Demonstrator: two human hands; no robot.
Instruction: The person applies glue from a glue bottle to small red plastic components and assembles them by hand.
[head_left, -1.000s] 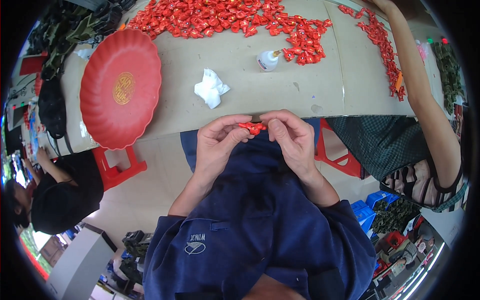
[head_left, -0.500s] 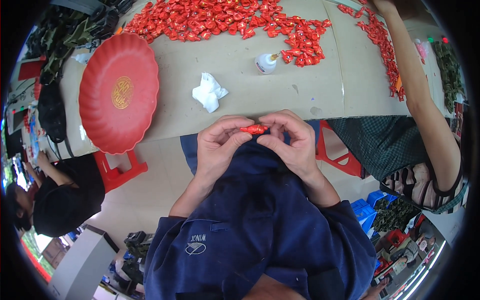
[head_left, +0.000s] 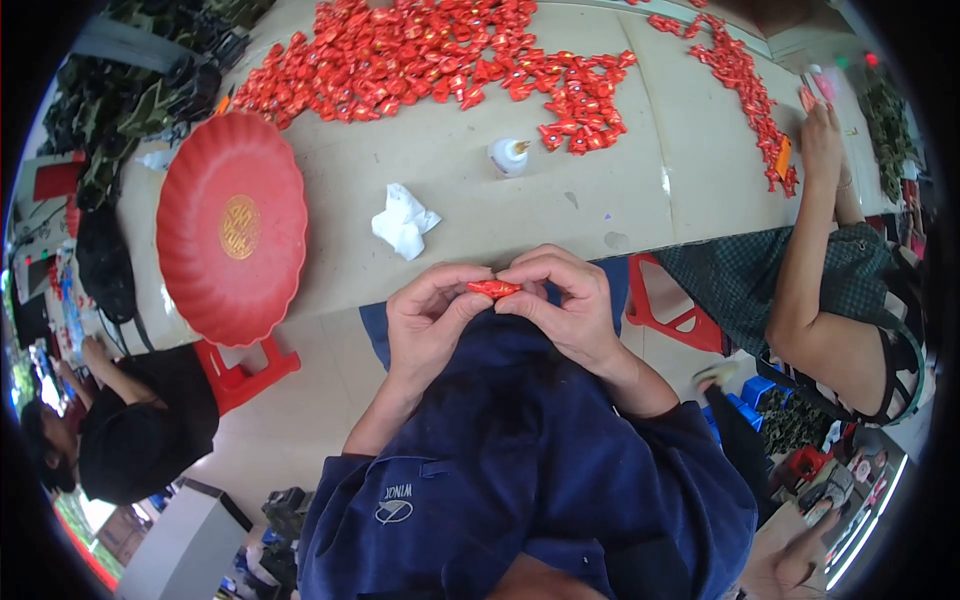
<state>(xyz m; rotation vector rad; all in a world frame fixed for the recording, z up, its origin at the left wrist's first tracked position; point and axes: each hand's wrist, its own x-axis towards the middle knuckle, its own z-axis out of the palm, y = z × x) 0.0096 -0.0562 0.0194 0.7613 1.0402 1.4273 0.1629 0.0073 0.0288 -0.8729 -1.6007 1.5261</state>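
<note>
Just off the table's near edge, a small glossy red piece (head_left: pixel 494 289) with gold-coloured marks lies crosswise between my two hands. My left hand (head_left: pixel 428 318) pinches its left end with thumb and fingers. On the other end, my right hand (head_left: pixel 575 308) has its thumb and forefinger closed. The fingertips cover both ends, so its exact shape is hidden. Beyond my hands, a crumpled white tissue (head_left: pixel 404 222) and a small white bottle with a brownish tip (head_left: pixel 509 158) are on the table. Farther back spreads a heap of similar red pieces (head_left: pixel 400 65).
A large red scalloped tray (head_left: pixel 185 270) with a gold emblem stands at the left. To the right, a co-worker's hand (head_left: pixel 824 145) holds something small near a strip of red pieces (head_left: pixel 738 85). Red stools (head_left: pixel 672 310) flank me. Another person (head_left: pixel 130 425) sits far left.
The whole view has shifted slightly, with the table lower in it. My fingertips cover more of the red piece. The co-worker's hand at right has come back from the table's far side.
</note>
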